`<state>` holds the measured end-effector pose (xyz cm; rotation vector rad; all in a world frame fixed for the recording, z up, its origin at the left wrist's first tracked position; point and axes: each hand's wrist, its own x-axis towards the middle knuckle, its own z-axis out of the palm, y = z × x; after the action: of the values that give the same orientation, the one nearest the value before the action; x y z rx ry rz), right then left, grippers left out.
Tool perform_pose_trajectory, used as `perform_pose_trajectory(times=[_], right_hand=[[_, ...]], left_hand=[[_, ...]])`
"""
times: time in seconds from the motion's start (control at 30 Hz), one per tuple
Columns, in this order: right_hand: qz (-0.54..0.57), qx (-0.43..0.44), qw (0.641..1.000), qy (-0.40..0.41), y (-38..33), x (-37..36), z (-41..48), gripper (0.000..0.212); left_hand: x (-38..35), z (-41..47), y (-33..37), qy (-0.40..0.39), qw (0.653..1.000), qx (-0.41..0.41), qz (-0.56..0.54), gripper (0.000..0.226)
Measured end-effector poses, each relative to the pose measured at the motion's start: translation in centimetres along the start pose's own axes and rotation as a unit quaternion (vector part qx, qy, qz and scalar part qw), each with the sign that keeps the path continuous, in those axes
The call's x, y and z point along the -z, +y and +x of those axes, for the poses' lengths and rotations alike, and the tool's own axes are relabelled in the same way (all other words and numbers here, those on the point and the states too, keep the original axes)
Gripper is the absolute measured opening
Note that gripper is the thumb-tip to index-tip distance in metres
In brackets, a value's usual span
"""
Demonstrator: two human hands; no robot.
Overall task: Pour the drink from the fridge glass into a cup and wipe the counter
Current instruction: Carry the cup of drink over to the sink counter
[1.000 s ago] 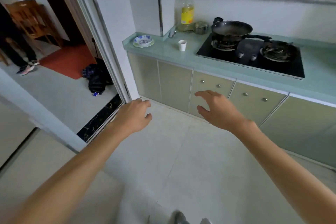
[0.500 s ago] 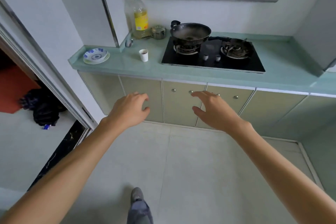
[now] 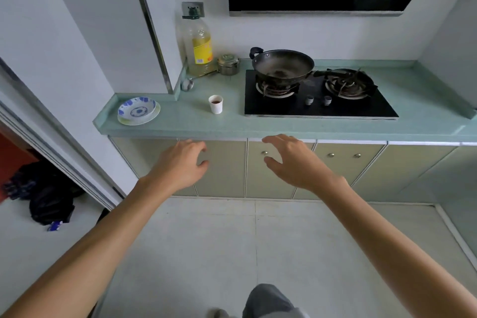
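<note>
A small white paper cup [image 3: 215, 104] with dark drink in it stands on the pale green counter [image 3: 193, 121], left of the stove. My left hand [image 3: 180, 165] and my right hand [image 3: 291, 160] hang in the air in front of the cabinet doors, below the counter's front edge. Both have relaxed, loosely bent fingers and hold nothing. No fridge, glass or cloth is in view.
A blue-patterned bowl on a plate [image 3: 138, 110] sits at the counter's left end. An oil bottle [image 3: 198, 44] and a metal pot [image 3: 228, 64] stand at the back. A black wok [image 3: 282, 64] sits on the gas stove [image 3: 320, 106]. A doorway with black bags [image 3: 49, 201] lies left.
The view has turned from the doorway to face the counter and come closer. Both hands stayed out in front, empty, now just below the counter's edge.
</note>
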<state>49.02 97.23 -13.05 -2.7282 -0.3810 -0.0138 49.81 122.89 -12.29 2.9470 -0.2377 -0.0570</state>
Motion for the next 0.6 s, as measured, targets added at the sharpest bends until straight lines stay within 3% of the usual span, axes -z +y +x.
perform_pose_trajectory(times=[0.33, 0.6], right_hand=[[-0.002, -0.031, 0.999, -0.018, 1.3, -3.5, 11.3, 0.046], [0.020, -0.045, 0.998, -0.042, 4.6, -6.1, 24.2, 0.049]], left_hand=[[-2.9, 11.5, -5.5, -0.055, 0.998, -0.022, -0.032, 0.035], [-4.3, 24.3, -8.6, -0.081, 0.996, -0.017, 0.018, 0.037]])
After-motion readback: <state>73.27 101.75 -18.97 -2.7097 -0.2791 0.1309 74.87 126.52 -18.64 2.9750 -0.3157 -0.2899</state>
